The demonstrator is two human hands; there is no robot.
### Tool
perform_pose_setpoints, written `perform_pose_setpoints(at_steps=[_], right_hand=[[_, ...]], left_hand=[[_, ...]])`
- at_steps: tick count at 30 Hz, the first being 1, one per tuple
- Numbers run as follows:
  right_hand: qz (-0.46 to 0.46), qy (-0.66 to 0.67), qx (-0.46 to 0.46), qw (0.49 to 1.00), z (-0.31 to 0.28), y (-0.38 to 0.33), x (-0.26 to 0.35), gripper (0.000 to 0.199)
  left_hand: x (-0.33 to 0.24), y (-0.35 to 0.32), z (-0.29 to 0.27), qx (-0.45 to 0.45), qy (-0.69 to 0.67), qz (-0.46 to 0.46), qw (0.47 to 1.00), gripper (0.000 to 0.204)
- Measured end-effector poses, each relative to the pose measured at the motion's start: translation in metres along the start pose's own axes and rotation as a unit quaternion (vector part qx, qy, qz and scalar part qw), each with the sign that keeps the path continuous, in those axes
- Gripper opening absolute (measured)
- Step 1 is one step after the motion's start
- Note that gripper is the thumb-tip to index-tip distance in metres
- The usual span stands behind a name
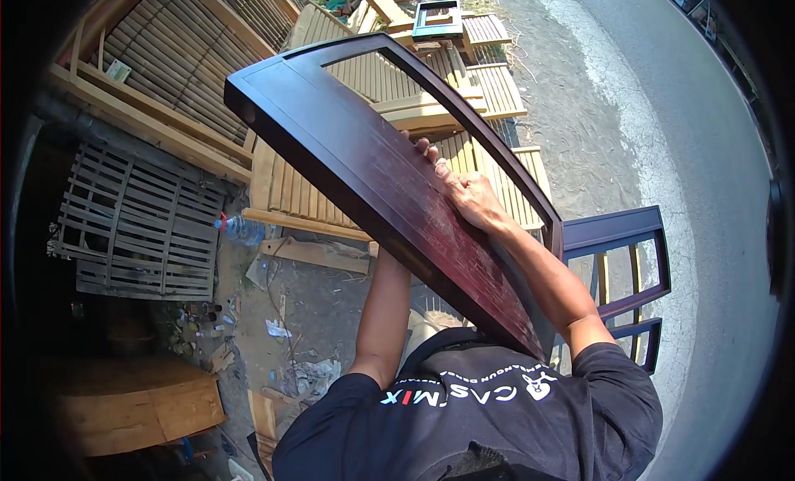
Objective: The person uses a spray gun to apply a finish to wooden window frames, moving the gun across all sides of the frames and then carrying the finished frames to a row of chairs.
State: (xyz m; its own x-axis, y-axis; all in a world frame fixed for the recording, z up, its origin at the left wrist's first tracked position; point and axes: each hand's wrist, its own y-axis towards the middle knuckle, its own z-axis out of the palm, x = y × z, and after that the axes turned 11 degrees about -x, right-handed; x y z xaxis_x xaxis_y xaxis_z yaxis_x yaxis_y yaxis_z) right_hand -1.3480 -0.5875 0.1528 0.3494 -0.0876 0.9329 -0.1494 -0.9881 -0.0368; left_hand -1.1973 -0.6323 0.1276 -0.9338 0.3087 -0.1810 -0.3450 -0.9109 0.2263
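Note:
A large dark reddish-brown wooden frame point(331, 125), with a solid panel on one side and an open window along the other, is tilted up in front of me. Its surface is glossy at the far end, with dull, streaky patches closer to me. My right hand point(478, 201) is closed on the panel's inner edge beside the opening. My left forearm passes underneath the frame, which hides most of that hand. Fingertips curling over the inner edge, just beyond my right hand, appear to be those of my left hand point(424, 147).
Pale slatted wooden pieces point(298, 178) lie beyond the frame. More dark frames point(617, 232) stand at the right, by a paved road point(712, 125). On the left are a slatted bamboo rack point(141, 220), a plastic water bottle point(242, 230) and a wooden table point(149, 410). Litter covers the ground.

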Motion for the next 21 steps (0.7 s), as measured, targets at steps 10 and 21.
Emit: perform_pose_setpoints(at_steps=[10,21], right_hand=[[-0.076,-0.109,-0.056,0.990,-0.004,-0.019,0.002,0.077],[-0.058,0.221,-0.111,0.967,-0.021,0.014,-0.014,0.065]], left_hand=[[0.020,0.025,-0.049,0.137,-0.227,-0.214,0.940,0.025],[-0.016,0.037,0.025,0.233,-0.006,-0.087,0.968,0.033]])
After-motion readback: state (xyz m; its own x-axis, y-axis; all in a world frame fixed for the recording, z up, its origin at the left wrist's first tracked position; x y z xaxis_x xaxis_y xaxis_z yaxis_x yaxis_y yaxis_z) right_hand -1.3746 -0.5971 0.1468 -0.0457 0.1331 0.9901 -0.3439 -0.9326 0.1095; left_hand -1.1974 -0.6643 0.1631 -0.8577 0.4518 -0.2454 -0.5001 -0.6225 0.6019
